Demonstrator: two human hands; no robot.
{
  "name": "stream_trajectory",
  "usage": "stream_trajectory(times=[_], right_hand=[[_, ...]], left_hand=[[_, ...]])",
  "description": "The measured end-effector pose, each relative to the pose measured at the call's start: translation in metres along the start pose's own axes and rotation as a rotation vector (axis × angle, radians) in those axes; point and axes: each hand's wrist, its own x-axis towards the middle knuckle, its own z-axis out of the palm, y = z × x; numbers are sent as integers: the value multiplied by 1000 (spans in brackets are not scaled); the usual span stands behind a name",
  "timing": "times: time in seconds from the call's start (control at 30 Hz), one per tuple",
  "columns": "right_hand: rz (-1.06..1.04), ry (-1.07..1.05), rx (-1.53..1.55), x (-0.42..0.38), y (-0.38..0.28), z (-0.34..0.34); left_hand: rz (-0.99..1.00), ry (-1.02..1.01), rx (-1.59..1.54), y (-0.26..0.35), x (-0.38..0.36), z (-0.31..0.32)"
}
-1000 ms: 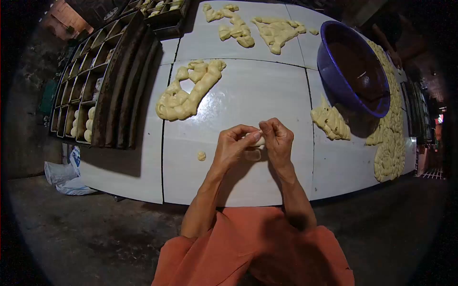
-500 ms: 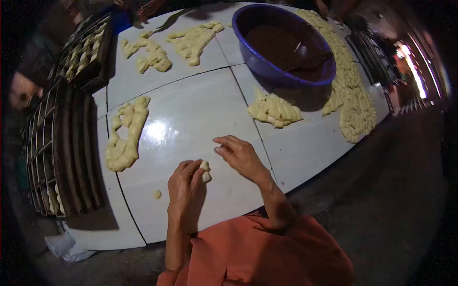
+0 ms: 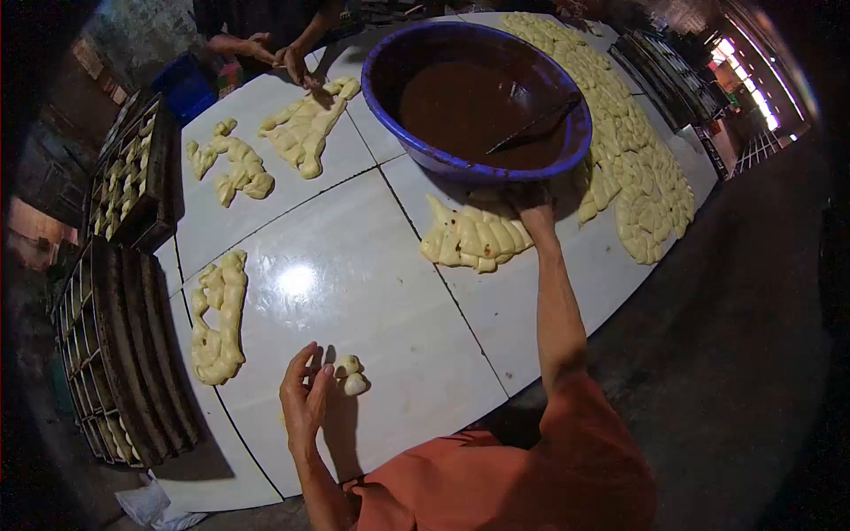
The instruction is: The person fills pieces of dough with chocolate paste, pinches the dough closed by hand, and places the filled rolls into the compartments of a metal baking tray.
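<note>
My left hand [image 3: 305,389] hovers over the white tabletop with its fingers apart and nothing in them. Just right of it lie small pale dough balls [image 3: 351,376], close together. My right arm stretches forward, and my right hand [image 3: 533,205] is at the right end of a pile of pale dough pieces [image 3: 478,241]. Its fingers are hidden below the rim of a large blue-purple basin [image 3: 425,152]. Dark brown filling [image 3: 460,102] lies in the basin, with a dark flat stick [image 3: 536,122] resting in it.
More dough strips [image 3: 221,319] lie on the left, others [image 3: 305,133] farther back. Flattened dough pieces [image 3: 651,199] cover the table's right side. Stacked baking trays [image 3: 133,345] stand along the left edge. Across the table, another person's hands [image 3: 292,60] are near the far dough.
My right hand has moved forward and right, from above the tabletop to the dough pile by the basin. My left hand has come off the small dough balls. The view has shifted.
</note>
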Motion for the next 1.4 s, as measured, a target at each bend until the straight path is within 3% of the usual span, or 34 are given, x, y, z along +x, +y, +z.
stream_trajectory(times=[0.03, 0.07, 0.17, 0.2, 0.3, 0.33, 0.4, 0.5, 0.53, 0.57, 0.63, 0.67, 0.77, 0.8, 0.83, 0.87, 0.97, 1.03, 1.07, 1.1, 1.23, 1.3, 1.37, 1.4], right_hand=[[-1, -63, -27, -5, 2, 1], [81, 138, 232, -6, -42, -33], [642, -293, 425, -15, -31, -47], [781, -123, 439, -14, -73, -83], [508, 288, 1352, -20, -73, -77], [562, 134, 1378, -29, -42, -61], [598, -212, 957, -21, -17, -44], [471, -295, 284, 1, -67, -59], [438, -294, 153, 4, -82, -63], [401, -293, 22, 6, -95, -70], [296, -205, 233, -1, -91, -68], [406, -319, 321, -5, -64, -44], [522, -316, 427, -5, -94, -115], [495, -52, 826, -24, -85, -107], [525, -49, 1065, -30, -99, -133], [584, -2, 1179, -36, -117, -154], [519, 213, 1307, -54, -139, -189], [400, 315, 1577, -55, -151, -220], [459, 420, 1514, -53, -164, -236], [250, 265, 1498, -50, -159, -247], [145, 24, 1548, -41, -181, -244], [228, -332, 1469, -53, -197, -232], [231, -522, 1392, -65, -229, -210], [276, -641, 1388, -69, -243, -201]], left_hand=[[16, -15, -3, 6, 3, 1], [33, -27, -7, 15, 6, 4], [187, -96, -10, 44, 26, 17], [225, -132, 1, 56, 36, 23], [307, -264, -6, 95, 67, 55], [331, -313, -14, 108, 76, 67], [381, -364, -1, 118, 96, 98], [561, -347, 161, 138, 107, 145], [763, -276, 206, 134, 112, 164], [818, -240, 264, 136, 110, 180], [904, -247, 404, 134, 109, 205], [909, -257, 470, 128, 110, 214], [893, -287, 595, 117, 113, 222], [870, -306, 587, 119, 112, 218], [847, -327, 578, 121, 110, 214], [835, -373, 540, 122, 111, 210], [855, -396, 536, 116, 114, 207], [835, -428, 541, 117, 112, 203], [837, -424, 546, 117, 110, 201], [841, -419, 551, 116, 108, 200], [695, -394, 97, 109, 94, 182], [525, -481, -360, 106, 88, 155], [270, -593, -833, 105, 77, 114], [242, -557, -824, 101, 74, 98]])
